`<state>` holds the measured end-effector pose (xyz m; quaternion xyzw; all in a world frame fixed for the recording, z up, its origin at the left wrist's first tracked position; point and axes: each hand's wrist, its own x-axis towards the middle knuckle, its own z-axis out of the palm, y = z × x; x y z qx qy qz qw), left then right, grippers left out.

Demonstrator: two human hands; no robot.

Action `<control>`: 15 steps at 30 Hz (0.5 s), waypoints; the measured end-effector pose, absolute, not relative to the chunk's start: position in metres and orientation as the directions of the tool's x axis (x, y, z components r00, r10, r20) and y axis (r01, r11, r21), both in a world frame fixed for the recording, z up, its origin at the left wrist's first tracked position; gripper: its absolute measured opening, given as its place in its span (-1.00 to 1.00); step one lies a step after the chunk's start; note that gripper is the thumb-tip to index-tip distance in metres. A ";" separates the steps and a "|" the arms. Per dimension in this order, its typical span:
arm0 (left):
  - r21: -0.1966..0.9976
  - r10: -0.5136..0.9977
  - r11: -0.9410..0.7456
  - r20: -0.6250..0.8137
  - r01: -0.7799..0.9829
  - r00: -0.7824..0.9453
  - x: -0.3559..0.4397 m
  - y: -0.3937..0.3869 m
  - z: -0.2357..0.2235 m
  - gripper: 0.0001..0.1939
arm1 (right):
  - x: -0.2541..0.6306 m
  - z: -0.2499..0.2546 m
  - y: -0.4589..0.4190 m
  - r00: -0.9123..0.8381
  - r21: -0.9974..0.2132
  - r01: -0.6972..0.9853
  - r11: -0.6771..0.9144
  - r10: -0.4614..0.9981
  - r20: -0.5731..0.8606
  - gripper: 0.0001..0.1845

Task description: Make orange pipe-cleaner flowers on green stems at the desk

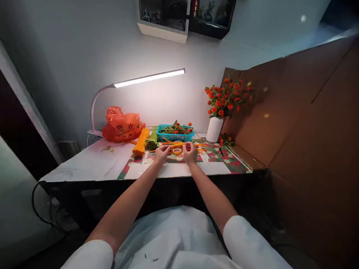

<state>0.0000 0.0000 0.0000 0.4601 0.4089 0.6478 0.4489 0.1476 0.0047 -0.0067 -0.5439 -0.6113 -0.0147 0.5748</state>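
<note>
White short sleeves, pale garment (small dark marks), bare hands

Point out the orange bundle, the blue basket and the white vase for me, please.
Orange bundle (141, 141): head view, middle of its length.
Blue basket (174, 137): head view, front wall.
White vase (214, 129): head view, middle of its ribbed side.

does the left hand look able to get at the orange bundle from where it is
Probably yes: the orange bundle lies just left of the left hand, and nothing seems to block its near end; the dark green clump sits slightly farther back.
</note>
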 end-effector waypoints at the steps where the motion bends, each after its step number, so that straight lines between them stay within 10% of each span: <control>1: 0.946 0.961 -0.254 0.224 -0.203 -0.162 0.000 -0.001 0.000 -0.69 | 0.149 -0.006 0.003 0.269 -0.588 0.718 0.374 0.630 0.728 -0.80; 15: 0.857 0.896 -0.333 0.158 -0.394 -0.414 -0.009 0.010 0.004 -0.82 | 0.147 0.003 -0.010 0.237 -0.669 0.680 0.300 0.773 0.588 -0.80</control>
